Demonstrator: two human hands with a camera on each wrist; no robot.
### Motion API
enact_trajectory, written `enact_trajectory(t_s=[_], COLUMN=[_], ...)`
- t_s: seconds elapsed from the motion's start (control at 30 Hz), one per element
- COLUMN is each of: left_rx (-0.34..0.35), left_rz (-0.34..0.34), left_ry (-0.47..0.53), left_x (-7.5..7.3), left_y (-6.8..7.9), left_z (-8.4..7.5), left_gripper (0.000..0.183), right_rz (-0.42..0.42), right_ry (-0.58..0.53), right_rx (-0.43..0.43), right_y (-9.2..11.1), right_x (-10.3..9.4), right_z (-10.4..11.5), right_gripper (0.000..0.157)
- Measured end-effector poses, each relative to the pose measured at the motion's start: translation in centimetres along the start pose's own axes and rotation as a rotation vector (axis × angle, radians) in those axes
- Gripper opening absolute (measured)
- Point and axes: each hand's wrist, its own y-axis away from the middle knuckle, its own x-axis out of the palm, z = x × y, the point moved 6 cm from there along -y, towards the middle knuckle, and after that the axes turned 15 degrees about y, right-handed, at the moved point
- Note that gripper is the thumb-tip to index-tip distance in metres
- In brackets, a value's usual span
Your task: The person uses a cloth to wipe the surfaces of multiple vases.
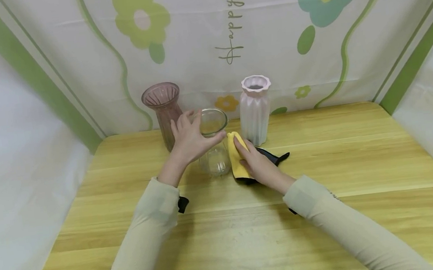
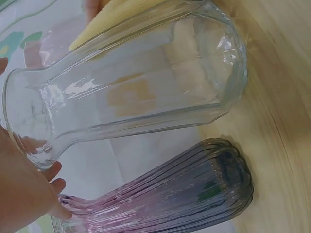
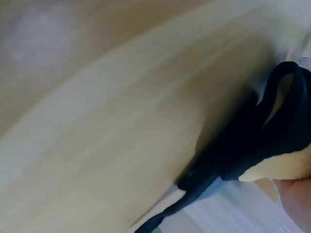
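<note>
A clear glass vase stands upright on the table, its body fully seen in the left wrist view. My left hand spreads its fingers and thumb around the rim of this vase; its fingertips lie right at the neck in the left wrist view. My right hand grips a yellow and black cleaning cloth beside the vase. Part of the cloth trails behind the hand, and its dark side fills much of the right wrist view's right half.
Just behind my left hand stands a ribbed purple glass vase. A pale pink and white fluted vase stands behind the cloth. The wooden table ends at a flower-printed curtain.
</note>
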Motion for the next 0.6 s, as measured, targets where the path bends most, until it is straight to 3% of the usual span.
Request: enact_trajectory(t_s=[0.37, 0.6], left_rx=[-0.009, -0.013], left_rz=[-0.022, 0.022], left_ry=[-0.033, -0.044], left_x=[-0.1, -0.4], left_y=[-0.1, -0.4], left_z=[-0.2, -0.6], left_gripper=[0.092, 0.089], right_rz=[-0.036, -0.094], right_ry=[-0.055, -0.114], right_rx=[0.011, 0.032], right_y=[-0.5, -1.2], right_x=[-0.4, -1.8], right_z=[0.0, 0.5], right_gripper=[0.067, 0.068])
